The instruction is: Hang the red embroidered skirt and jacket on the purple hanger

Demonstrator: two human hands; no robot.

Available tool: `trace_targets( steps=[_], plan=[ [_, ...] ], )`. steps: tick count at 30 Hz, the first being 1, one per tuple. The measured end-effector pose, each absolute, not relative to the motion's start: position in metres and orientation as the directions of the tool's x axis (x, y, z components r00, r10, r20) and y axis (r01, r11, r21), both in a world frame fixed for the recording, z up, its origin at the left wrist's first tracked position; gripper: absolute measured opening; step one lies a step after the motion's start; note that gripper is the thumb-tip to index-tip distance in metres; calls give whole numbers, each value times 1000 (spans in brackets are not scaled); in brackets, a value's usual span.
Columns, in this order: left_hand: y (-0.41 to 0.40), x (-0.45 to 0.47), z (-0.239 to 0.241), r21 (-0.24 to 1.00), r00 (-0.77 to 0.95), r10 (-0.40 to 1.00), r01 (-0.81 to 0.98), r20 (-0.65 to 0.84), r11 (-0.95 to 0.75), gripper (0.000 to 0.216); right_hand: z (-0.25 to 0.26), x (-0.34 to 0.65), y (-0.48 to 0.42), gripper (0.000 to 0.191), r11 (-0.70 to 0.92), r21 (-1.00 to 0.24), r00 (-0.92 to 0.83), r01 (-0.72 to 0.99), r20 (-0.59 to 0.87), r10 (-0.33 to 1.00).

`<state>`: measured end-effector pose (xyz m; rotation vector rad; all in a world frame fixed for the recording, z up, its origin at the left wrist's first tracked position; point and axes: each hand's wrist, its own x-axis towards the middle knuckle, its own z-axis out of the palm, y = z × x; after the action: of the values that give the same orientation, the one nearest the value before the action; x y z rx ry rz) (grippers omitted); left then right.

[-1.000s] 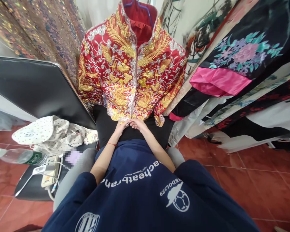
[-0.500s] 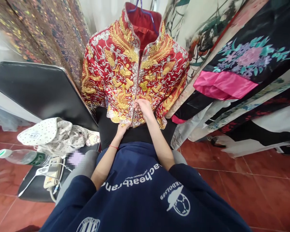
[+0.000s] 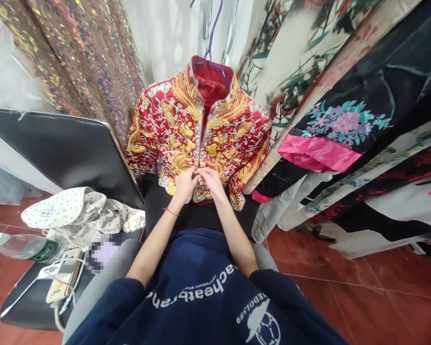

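A red jacket (image 3: 172, 129) thick with gold and silver embroidery hangs in front of me on a purple hanger (image 3: 210, 48). Both my hands meet at its front opening, near the lower hem. My left hand (image 3: 184, 184), with a red string at the wrist, pinches the left edge of the opening. My right hand (image 3: 210, 179) pinches the right edge beside it, fingertips touching the left hand's. What lies between the fingertips is too small to make out. A black garment (image 3: 158, 201) hangs under the jacket.
A black chair (image 3: 57, 143) at my left carries a dotted white cloth (image 3: 75, 213), a water bottle (image 3: 25, 247) and a cabled device (image 3: 62, 282). Sequined fabric hangs at the back left; floral robes (image 3: 345, 124) crowd the right. Red tile floor lies below.
My hands rose from the hem to a point higher on the front opening; the right went up first, then the left joined it. The view tilted up, showing more hanger.
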<state>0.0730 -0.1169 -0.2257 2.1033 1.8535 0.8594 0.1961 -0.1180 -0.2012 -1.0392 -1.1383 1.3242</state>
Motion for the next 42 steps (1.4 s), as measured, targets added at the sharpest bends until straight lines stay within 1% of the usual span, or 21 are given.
trace_targets(
  steps=[2,7,9,14,19,22,24,27,30,34,36,38,40,42],
  plan=[
    [-106,79,-221,469,67,959,862,274,-194,19,-201,195,-114,25,29,-986,-45,-166,37,998],
    [-96,85,-222,443,65,969,881,239,-168,35,-189,190,-95,34,92,-981,4,-171,93,996],
    [-96,86,-223,426,51,974,893,222,-144,41,-178,188,-88,34,117,-977,15,-177,116,993],
    [-99,87,-226,375,14,987,924,161,-74,46,-139,184,-82,26,200,-961,34,-193,197,980],
    [-101,89,-229,366,8,986,928,164,-69,44,-88,183,-71,24,333,-922,76,-197,324,943],
    [-95,87,-227,351,19,984,933,176,-81,46,-64,179,-56,28,420,-898,107,-135,408,907],
    [-87,82,-223,341,33,983,935,180,-93,46,-59,177,-46,29,450,-890,126,-69,440,889],
    [-72,72,-210,329,82,980,934,181,-139,37,-67,178,-35,28,432,-898,145,87,441,886],
    [-63,60,-188,324,146,968,923,202,-207,27,-79,185,-26,35,379,-899,143,220,414,899],
    [-56,45,-145,315,157,936,913,315,-260,25,-78,196,-17,41,357,-865,181,354,438,881],
    [-50,38,-120,323,128,877,897,464,-302,25,-72,201,-16,44,352,-838,200,417,462,864],
    [-40,30,-94,322,67,737,870,672,-373,26,-67,208,-22,46,369,-790,179,489,505,845],
    [-27,20,-71,286,20,584,858,811,-426,33,-63,221,-32,43,418,-683,108,598,586,803],
    [-14,7,-53,256,11,518,861,855,-440,47,-62,242,-42,38,464,-520,42,718,697,716]
  ],
)
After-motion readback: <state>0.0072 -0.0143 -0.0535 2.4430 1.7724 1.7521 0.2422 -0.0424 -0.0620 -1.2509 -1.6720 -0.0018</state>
